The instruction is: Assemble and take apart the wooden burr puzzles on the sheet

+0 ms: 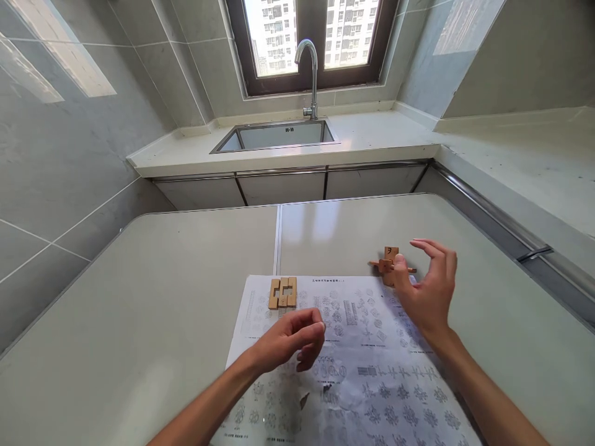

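Above the printed sheet (353,347), my left hand (297,337) has its fingers curled in and the thumb close to the index finger; nothing shows in it. My right hand (430,288) is open, thumb and fingers wide apart. Its thumb is in front of a small assembly of interlocking wooden puzzle pieces (388,263), which has a dark mark on its upright piece; whether thumb and wood touch I cannot tell. Several notched wooden puzzle pieces (282,292) lie side by side at the sheet's far left corner.
A pale table (139,310) with a seam down its middle carries the sheet, which has torn spots and rows of printed puzzle diagrams. Behind it run a white counter (372,133), a sink (279,133) and a tap (313,80) below a window. Another counter (525,155) borders the right side.
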